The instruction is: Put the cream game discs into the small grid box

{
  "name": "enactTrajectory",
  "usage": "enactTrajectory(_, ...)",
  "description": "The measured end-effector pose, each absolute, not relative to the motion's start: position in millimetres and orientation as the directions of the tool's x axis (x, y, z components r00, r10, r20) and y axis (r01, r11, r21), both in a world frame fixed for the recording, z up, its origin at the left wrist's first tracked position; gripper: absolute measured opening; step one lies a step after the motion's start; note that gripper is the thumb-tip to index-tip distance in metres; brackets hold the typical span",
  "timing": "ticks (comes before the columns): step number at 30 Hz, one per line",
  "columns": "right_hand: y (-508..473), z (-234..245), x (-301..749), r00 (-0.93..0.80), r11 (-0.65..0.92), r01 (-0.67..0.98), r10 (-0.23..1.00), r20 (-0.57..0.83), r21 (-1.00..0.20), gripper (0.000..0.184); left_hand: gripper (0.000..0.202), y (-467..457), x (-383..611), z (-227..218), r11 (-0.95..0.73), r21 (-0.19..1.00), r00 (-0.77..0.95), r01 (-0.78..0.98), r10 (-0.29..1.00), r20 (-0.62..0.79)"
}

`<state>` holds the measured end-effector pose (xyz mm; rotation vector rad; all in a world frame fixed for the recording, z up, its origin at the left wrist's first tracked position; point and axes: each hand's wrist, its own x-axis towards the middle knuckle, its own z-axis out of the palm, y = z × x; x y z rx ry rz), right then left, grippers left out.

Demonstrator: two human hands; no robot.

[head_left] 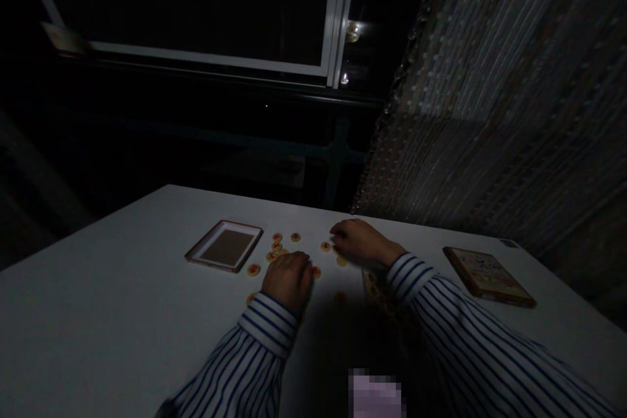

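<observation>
Striped sleeves (267, 330) lead to the left hand (289, 277), palm down, fingers curled over round discs (277, 247) on the table (122, 313); any grip is hidden. At two o'clock, the right hand (360, 241) bends its fingertips among them, hold unclear. A tray (204, 240) lies at ten o'clock and a box (490, 274) at three.

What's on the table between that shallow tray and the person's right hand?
In the head view, small round discs with reddish marks lie scattered between the tray and the right hand; the left hand rests beside them.

A dim room: white table (122, 313), dark window (196, 6) behind, woven curtain (514, 91) at right.
</observation>
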<state>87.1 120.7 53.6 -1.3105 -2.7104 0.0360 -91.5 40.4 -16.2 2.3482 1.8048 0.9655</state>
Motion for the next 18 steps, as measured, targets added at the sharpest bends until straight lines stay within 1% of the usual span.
enactTrajectory(4, 128.3, 44.2, 78.1, -0.603, 0.603, 0.797, 0.798, 0.008, 0.028, 0.032, 0.028, 41.3, -90.9, -18.6, -0.326, 0.395, 0.139, 0.859, 0.890, 0.433)
enactTrajectory(6, 129.2, 40.9, 74.6, -0.598, 0.599, 0.799, 0.801, -0.032, 0.054, 0.035, 0.028, 41.6, -90.5, -19.4, -0.324, 0.398, 0.149, 0.858, 0.899, 0.412)
enactTrajectory(8, 129.4, 37.8, 71.3, -0.600, 0.602, 0.797, 0.799, -0.041, 0.059, 0.035, 0.028, 42.0, -90.1, -20.0, -0.319, 0.399, 0.149, 0.860, 0.904, 0.402)
enactTrajectory(14, 129.8, 30.6, 65.5, -0.596, 0.598, 0.798, 0.801, -0.047, 0.075, 0.030, 0.029, 42.7, -89.3, -21.8, -0.290, 0.407, 0.121, 0.866, 0.912, 0.392)
enactTrajectory(18, 129.5, 29.5, 64.4, -0.592, 0.593, 0.801, 0.805, -0.038, 0.080, 0.029, 0.029, 43.4, -90.2, -23.0, -0.301, 0.410, 0.128, 0.861, 0.908, 0.398)
